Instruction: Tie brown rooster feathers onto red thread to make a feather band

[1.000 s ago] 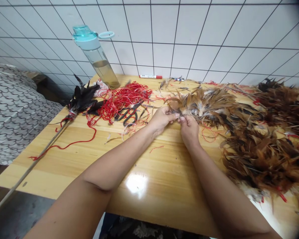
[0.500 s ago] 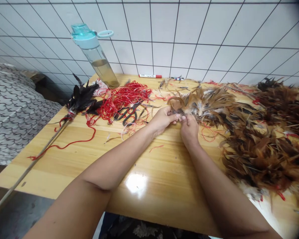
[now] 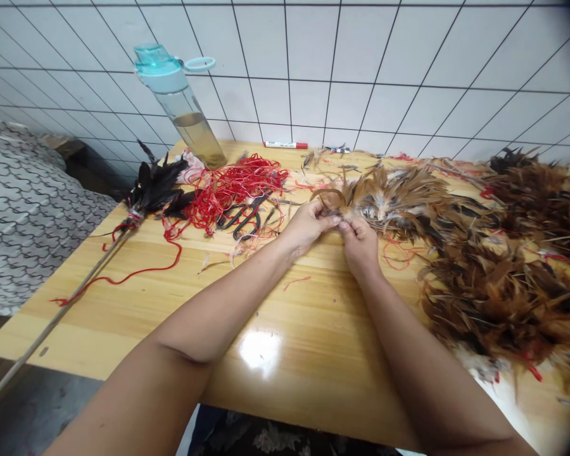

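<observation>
My left hand (image 3: 310, 223) is closed in a pinch on brown feathers (image 3: 330, 197), whose curved tips stick up above its fingers. Thumb to thumb with it, my right hand (image 3: 360, 242) pinches at the lower end of the same feathers; the exact grip points are too small to make out. Just behind my right hand lies a pile of loose tan and dark feathers (image 3: 399, 196). Left of my hands are a tangle of red string (image 3: 237, 190) and black-handled scissors (image 3: 241, 218).
On the left, a stick (image 3: 66, 304) with black feathers (image 3: 154, 187) bound on crosses the wooden table's (image 3: 147, 329) edge. A water bottle (image 3: 190, 120) and a red-capped marker (image 3: 285, 145) stand and lie by the tiled wall. Bunches of brown feathers (image 3: 508, 297) cover the right side.
My hands stay in nearly the same place, the fingers shifting slightly. The dark fluffy base between them shows less now, and the feathers stand a little differently above my left hand.
</observation>
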The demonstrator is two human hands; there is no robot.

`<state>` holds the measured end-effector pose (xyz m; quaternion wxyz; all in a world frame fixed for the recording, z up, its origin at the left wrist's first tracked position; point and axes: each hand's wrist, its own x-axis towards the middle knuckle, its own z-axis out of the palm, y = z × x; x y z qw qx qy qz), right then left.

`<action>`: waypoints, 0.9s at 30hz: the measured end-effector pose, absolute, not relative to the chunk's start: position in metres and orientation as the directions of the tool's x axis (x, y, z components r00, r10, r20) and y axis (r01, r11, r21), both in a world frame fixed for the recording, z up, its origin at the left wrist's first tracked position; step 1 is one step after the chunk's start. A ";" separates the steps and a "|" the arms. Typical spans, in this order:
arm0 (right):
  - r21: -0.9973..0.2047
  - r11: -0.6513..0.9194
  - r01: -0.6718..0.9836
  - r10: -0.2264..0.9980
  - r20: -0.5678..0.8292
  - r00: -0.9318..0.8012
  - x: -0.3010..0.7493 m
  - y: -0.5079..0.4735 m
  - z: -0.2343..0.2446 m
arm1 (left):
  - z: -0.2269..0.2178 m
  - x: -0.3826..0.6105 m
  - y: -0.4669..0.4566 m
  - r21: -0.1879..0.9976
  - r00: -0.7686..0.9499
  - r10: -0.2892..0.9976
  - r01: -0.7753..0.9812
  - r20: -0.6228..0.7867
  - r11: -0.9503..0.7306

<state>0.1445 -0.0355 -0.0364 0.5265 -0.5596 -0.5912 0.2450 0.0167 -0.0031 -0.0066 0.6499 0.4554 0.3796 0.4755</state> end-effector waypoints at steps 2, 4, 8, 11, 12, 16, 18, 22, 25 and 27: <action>-0.883 0.267 0.385 0.924 0.348 0.159 0.145 -0.034 -0.038 | -0.005 0.015 -0.003 0.951 0.278 0.958 -0.271 -0.067 0.145; -0.877 0.282 0.390 0.924 0.358 0.137 0.146 -0.033 -0.040 | -0.002 0.014 -0.003 0.952 0.319 0.945 -0.260 -0.073 0.161; -0.870 0.269 0.414 0.927 0.350 0.133 0.146 -0.032 -0.042 | 0.001 0.013 -0.005 0.958 0.354 0.935 -0.257 -0.033 0.131; -0.869 0.249 0.427 0.935 0.331 0.128 0.147 -0.031 -0.043 | -0.002 0.014 -0.004 0.972 0.328 0.944 -0.229 0.024 0.054; -0.867 0.247 0.433 0.937 0.328 0.123 0.147 -0.031 -0.043 | -0.003 0.014 -0.003 0.979 0.313 0.948 -0.202 0.048 0.017; -0.858 0.248 0.451 0.942 0.323 0.096 0.147 -0.031 -0.043 | -0.010 0.012 0.003 0.988 0.285 0.947 -0.081 0.147 -0.130; -0.853 0.254 0.455 0.944 0.321 0.076 0.148 -0.031 -0.043 | -0.012 0.011 0.005 0.988 0.307 0.940 -0.083 0.150 -0.130; -0.827 0.267 0.495 0.942 0.331 0.045 0.149 -0.031 -0.044 | -0.011 0.009 0.005 0.991 0.390 0.920 -0.128 0.025 0.027; -0.802 0.284 0.525 0.935 0.353 0.032 0.150 -0.030 -0.044 | -0.011 0.007 0.004 0.986 0.458 0.889 -0.134 -0.023 0.094; -0.788 0.288 0.544 0.935 0.353 0.016 0.150 -0.030 -0.044 | -0.011 0.006 0.004 0.984 0.477 0.879 -0.155 -0.003 0.088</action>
